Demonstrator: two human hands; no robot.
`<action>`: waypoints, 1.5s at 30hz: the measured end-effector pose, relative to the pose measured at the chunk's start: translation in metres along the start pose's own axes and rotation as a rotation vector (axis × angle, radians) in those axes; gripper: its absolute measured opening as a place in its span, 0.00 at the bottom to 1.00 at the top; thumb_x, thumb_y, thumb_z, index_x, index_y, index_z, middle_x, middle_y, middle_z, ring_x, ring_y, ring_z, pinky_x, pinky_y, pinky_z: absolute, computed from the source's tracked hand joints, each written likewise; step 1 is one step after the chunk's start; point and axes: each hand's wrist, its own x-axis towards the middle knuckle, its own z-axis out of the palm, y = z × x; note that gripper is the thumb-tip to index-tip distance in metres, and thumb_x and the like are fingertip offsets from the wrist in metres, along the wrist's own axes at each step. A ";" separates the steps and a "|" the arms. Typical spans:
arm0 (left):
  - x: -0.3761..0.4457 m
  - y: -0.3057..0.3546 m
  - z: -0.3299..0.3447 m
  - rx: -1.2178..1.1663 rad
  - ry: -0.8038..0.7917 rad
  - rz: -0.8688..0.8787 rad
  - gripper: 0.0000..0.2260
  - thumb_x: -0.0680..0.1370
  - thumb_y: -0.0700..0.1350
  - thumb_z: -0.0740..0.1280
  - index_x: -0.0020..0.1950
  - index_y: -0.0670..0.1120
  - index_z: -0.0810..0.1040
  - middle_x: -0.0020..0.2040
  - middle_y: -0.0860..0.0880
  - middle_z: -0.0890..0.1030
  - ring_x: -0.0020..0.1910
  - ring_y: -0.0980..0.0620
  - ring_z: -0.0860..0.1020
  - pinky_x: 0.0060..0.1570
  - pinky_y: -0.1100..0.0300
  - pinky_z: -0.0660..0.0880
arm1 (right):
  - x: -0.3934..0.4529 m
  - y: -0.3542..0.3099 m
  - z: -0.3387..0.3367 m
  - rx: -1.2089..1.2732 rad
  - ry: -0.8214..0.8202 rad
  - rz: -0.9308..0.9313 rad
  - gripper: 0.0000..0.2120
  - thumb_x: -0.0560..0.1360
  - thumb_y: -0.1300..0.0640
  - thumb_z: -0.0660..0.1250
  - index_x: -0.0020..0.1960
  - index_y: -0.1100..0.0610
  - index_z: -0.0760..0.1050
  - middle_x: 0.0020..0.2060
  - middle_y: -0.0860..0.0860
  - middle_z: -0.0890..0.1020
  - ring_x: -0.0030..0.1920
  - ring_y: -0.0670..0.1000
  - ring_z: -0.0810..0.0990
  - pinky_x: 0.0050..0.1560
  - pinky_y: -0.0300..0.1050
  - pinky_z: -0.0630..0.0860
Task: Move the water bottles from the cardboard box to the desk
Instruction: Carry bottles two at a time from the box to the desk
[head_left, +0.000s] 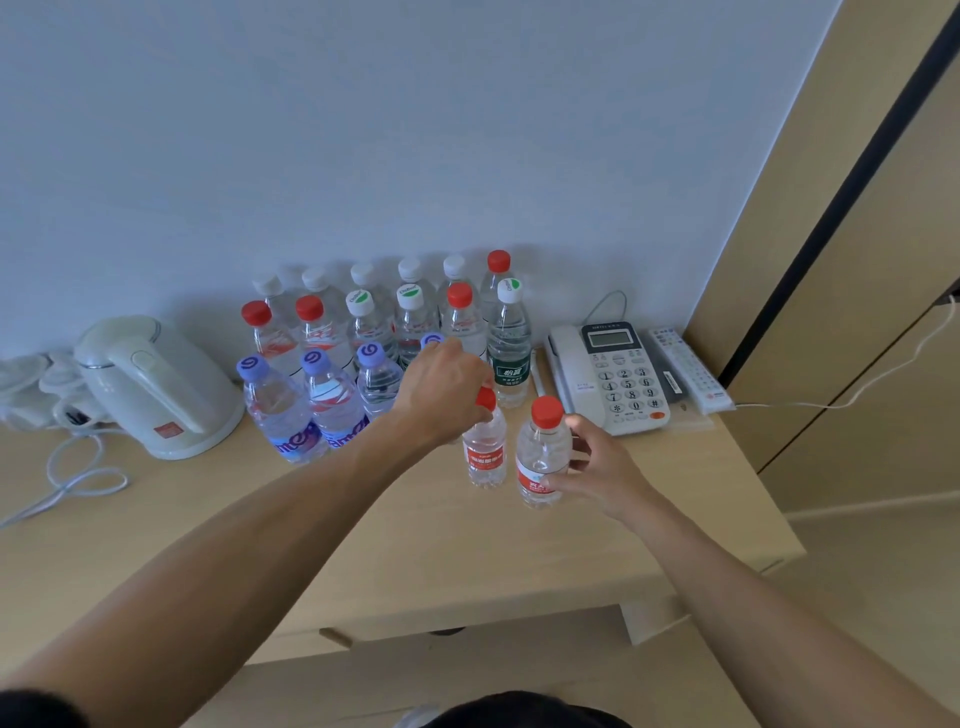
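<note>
A white electric kettle (150, 387) is standing at the left, its cord (78, 480) lying looped in front. At the right a white telephone (613, 376) is sitting beside a remote control (688, 369), touching the wooden wall panel (831, 234).

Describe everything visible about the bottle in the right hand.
The small water bottle is clear plastic with a red screw cap and a red-and-white label round its lower body. It looks full and sealed. It stands upright on the wooden desk, just right of a similar red-capped bottle and in front of the telephone. The right hand grips its side, thumb at the label, fingers behind.
</note>
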 end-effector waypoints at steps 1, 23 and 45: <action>0.006 -0.001 0.000 0.013 0.008 0.006 0.16 0.72 0.55 0.76 0.58 0.51 0.84 0.50 0.46 0.81 0.53 0.44 0.77 0.51 0.54 0.73 | -0.001 0.000 0.000 -0.014 0.014 -0.010 0.29 0.58 0.51 0.81 0.56 0.41 0.75 0.52 0.43 0.83 0.56 0.43 0.81 0.58 0.49 0.80; 0.064 -0.002 -0.011 0.177 -0.026 -0.040 0.11 0.75 0.49 0.72 0.55 0.47 0.81 0.49 0.45 0.81 0.54 0.45 0.76 0.55 0.53 0.69 | -0.007 -0.007 0.000 -0.112 0.098 -0.087 0.32 0.63 0.56 0.82 0.64 0.46 0.73 0.56 0.42 0.80 0.58 0.42 0.79 0.50 0.38 0.80; 0.043 -0.023 0.001 0.066 0.054 -0.052 0.21 0.75 0.54 0.73 0.67 0.54 0.78 0.58 0.50 0.82 0.60 0.46 0.74 0.61 0.51 0.65 | 0.067 -0.062 -0.014 -0.368 0.246 -0.173 0.18 0.66 0.57 0.79 0.54 0.52 0.81 0.39 0.41 0.77 0.43 0.46 0.75 0.37 0.28 0.61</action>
